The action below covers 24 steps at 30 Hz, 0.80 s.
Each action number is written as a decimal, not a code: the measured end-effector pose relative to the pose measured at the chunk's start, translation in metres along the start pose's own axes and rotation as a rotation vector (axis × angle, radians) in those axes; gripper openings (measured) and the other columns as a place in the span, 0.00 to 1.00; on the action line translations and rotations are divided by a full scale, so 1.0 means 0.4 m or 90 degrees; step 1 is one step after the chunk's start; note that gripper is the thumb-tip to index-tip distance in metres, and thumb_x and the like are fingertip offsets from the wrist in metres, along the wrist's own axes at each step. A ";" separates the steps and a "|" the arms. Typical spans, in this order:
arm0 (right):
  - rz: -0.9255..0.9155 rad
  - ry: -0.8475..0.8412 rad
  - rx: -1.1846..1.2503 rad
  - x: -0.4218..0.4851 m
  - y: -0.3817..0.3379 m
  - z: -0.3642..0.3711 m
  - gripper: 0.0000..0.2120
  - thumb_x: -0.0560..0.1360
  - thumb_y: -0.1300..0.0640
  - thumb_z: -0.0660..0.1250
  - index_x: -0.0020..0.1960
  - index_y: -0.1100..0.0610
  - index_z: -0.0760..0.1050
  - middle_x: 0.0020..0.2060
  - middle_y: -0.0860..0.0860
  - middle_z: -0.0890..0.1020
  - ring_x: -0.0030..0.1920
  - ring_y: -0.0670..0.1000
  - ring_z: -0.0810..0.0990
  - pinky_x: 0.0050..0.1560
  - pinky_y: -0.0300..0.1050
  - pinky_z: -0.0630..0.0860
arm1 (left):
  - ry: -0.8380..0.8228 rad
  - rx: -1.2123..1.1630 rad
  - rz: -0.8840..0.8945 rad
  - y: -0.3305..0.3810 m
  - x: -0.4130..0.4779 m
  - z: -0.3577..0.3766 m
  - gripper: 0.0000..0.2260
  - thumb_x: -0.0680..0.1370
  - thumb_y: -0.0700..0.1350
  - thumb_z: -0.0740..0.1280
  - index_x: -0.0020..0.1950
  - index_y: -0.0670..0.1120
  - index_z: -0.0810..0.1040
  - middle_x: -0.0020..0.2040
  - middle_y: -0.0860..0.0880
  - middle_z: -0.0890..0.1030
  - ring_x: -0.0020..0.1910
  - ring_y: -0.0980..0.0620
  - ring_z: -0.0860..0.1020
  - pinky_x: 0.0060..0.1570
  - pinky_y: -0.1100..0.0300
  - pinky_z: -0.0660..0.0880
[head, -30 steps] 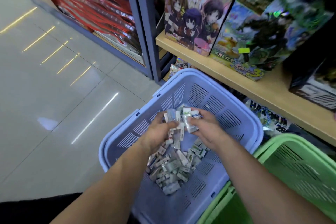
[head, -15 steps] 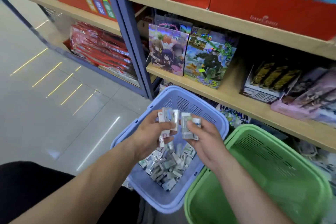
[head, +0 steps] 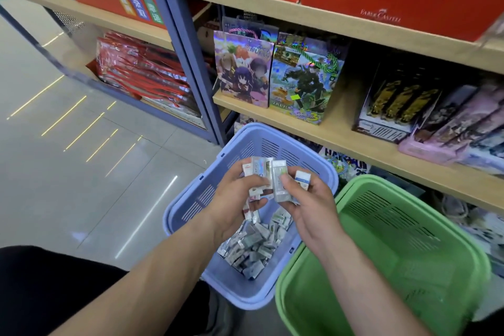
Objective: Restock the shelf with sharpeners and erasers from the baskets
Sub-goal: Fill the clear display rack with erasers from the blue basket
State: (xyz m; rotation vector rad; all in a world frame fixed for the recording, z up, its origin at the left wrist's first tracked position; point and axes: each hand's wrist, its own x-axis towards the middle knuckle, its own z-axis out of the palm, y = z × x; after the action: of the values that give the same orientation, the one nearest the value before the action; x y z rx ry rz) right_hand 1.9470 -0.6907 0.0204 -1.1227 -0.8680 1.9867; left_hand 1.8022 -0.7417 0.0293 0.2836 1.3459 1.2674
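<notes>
Two handfuls of erasers (head: 278,181) are pinched in closed grips, left hand (head: 234,200) and right hand (head: 309,206) side by side above the blue basket (head: 245,142), where more lie heaped. Light, firm and probably slick-wrapped, they look best squeezed across their flat faces, few at once, on the way to the shelf (head: 327,132).

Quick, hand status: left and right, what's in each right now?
Left hand: gripping a bunch of erasers.
Right hand: pinching a few eraser packs.
</notes>
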 end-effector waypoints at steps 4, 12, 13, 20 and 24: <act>0.006 0.014 -0.010 0.002 0.015 -0.002 0.09 0.76 0.63 0.72 0.55 0.57 0.80 0.48 0.54 0.86 0.47 0.52 0.85 0.47 0.47 0.81 | -0.027 -0.011 0.000 -0.008 0.011 0.009 0.16 0.79 0.35 0.64 0.67 0.46 0.77 0.52 0.45 0.83 0.45 0.48 0.81 0.41 0.57 0.79; 0.010 -0.014 -0.041 0.019 0.015 -0.007 0.07 0.76 0.60 0.72 0.55 0.57 0.82 0.47 0.53 0.86 0.48 0.53 0.85 0.48 0.44 0.80 | -0.002 -0.009 -0.015 -0.025 0.023 0.019 0.16 0.78 0.44 0.72 0.66 0.45 0.77 0.49 0.45 0.84 0.41 0.51 0.82 0.35 0.62 0.77; 0.018 -0.029 -0.027 0.018 0.013 -0.008 0.07 0.78 0.61 0.70 0.56 0.58 0.82 0.48 0.53 0.86 0.50 0.52 0.86 0.49 0.43 0.81 | 0.003 -0.018 -0.015 -0.022 0.025 0.017 0.16 0.79 0.43 0.72 0.66 0.45 0.77 0.49 0.44 0.84 0.40 0.51 0.82 0.34 0.62 0.77; -0.014 -0.012 -0.157 0.021 0.026 -0.011 0.07 0.76 0.65 0.73 0.52 0.56 0.83 0.47 0.51 0.85 0.49 0.52 0.86 0.50 0.43 0.82 | 0.026 -0.003 0.006 -0.016 0.040 0.005 0.18 0.77 0.43 0.75 0.66 0.45 0.76 0.53 0.40 0.84 0.44 0.46 0.83 0.39 0.55 0.80; -0.039 0.028 -0.218 0.014 0.037 -0.010 0.03 0.76 0.60 0.74 0.46 0.53 0.82 0.39 0.49 0.82 0.40 0.49 0.81 0.46 0.44 0.80 | 0.029 0.020 0.031 -0.015 0.045 0.005 0.19 0.77 0.45 0.75 0.66 0.42 0.76 0.50 0.42 0.81 0.43 0.46 0.80 0.40 0.55 0.77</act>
State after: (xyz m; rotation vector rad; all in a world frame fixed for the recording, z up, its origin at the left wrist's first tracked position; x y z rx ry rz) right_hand 1.9448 -0.6934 0.0044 -1.3048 -1.2367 1.7985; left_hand 1.8020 -0.7288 0.0151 0.3114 1.4062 1.3013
